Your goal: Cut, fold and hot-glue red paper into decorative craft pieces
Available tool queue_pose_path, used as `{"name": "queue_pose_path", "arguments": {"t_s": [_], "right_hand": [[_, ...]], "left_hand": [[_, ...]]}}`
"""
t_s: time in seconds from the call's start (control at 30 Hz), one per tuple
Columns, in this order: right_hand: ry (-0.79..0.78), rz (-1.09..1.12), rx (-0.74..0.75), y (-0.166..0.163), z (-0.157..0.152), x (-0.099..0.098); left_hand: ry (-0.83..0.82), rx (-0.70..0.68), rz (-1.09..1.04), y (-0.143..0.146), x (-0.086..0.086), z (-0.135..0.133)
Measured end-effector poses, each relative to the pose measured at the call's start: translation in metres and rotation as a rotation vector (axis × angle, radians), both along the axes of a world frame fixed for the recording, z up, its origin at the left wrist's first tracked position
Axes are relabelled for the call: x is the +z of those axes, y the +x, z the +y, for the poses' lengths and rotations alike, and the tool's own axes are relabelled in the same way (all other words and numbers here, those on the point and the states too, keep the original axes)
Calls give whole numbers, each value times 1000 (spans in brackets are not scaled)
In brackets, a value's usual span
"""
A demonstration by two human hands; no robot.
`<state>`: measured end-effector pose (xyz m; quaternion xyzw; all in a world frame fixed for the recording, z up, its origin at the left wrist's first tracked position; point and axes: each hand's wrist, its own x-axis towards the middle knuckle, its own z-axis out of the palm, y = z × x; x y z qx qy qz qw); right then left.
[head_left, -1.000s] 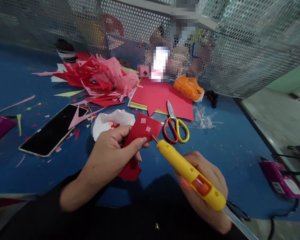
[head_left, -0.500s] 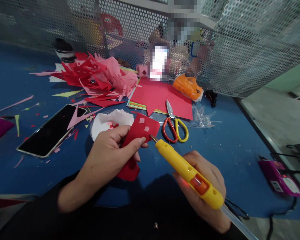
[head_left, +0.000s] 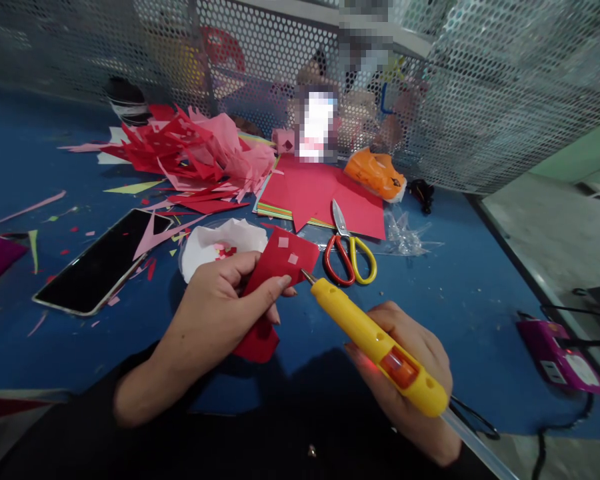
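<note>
Left hand (head_left: 213, 313) pinching flat red paper strip (head_left: 270, 268), right hand (head_left: 425, 339) gripping long yellow plastic glue gun (head_left: 357, 324); red-and-yellow-handled metal scissors (head_left: 344, 230) beyond right hand

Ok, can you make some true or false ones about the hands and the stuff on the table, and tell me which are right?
1. The right hand holds a yellow glue gun. True.
2. Both handles of the scissors are blue. False: one is red, one yellow.
3. The left hand holds red paper. True.
4. The dark-screened phone lies right of the scissors. False: it lies left.
</note>
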<state>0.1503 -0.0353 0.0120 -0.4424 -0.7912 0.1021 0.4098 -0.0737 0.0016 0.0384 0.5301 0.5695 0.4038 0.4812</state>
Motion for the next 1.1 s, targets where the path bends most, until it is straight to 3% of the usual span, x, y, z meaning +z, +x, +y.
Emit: {"name": "queue_pose_path", "arguments": {"t_s": [0.57, 1.1], "right_hand": [[20, -40, -11, 0, 0, 1], [15, -21, 0, 0, 0, 1]], "left_hand": [[-33, 19, 35, 2, 5, -2], [-20, 8, 5, 0, -1, 1]]}}
